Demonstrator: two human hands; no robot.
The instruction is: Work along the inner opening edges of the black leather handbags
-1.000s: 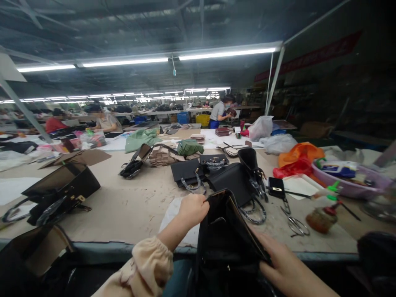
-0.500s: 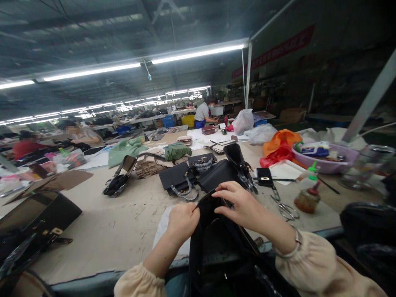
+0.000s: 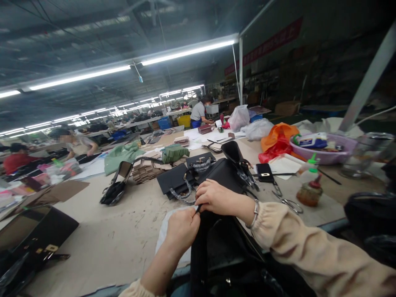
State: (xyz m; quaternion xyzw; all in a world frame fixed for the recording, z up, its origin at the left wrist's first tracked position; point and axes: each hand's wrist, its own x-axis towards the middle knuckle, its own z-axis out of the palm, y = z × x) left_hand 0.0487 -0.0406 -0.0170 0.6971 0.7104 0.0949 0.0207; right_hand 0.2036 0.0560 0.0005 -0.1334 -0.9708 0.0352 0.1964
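A black handbag (image 3: 229,251) stands open toward me at the table's front edge, its dark inside showing. My left hand (image 3: 183,226) is closed on the far left corner of its rim, thumb on top. Right beside it, my right hand (image 3: 213,198) has its fingers bent and pressed together at the same corner, pinching the edge of the bag. The fingertips of both hands nearly meet there. Beyond them lie black handbags (image 3: 176,178) with handles wrapped in clear plastic. Under the left wrist is a white sheet (image 3: 162,231).
To the right are scissors (image 3: 289,202), a glue bottle (image 3: 309,192), a black phone-like item (image 3: 264,172) and a purple basin (image 3: 328,156). Another black bag (image 3: 40,239) stands at left. Stacked brown pieces (image 3: 144,171) and a green cloth (image 3: 122,156) lie further back. Co-workers (image 3: 198,112) sit beyond.
My right hand has moved left along the bag's rim to my left hand, and its spread fingers have closed. My left hand keeps its grip. The view has shifted slightly.
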